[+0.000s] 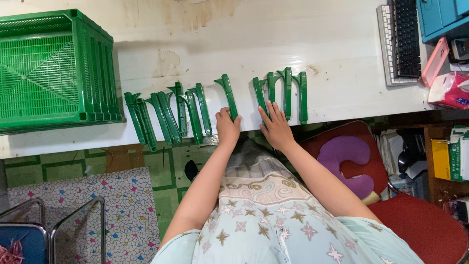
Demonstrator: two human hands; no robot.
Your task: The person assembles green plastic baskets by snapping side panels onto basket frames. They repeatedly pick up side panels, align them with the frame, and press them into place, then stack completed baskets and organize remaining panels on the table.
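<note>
Green plastic brackets line the near edge of a white table as we look down through the head camera, the only view we have.

Our left hand rests on the lower end of a single green bracket, fingers curled narrowly over it; whether they pinch it or merely press it flat, we cannot tell. That piece lies apart from the others, at roughly 12 o'clock from the hand, its hooked end pointing away from us.

Our right hand lies with fingers spread wide, fingertips touching the near ends of a group of four brackets standing side by side at its 12 o'clock. The open spread looks suited to squaring the ends against the table edge, though that is our judgement.

At 9 o'clock from the left hand, a looser row of brackets fans along the same edge, several overlapping. Farther toward 9 o'clock a green slatted crate sits tipped on its side, its open mouth facing left.

At 2 o'clock we see a keyboard, a pink phone case and a tissue pack. Below the table edge, a red chair carries a purple neck cushion.
</note>
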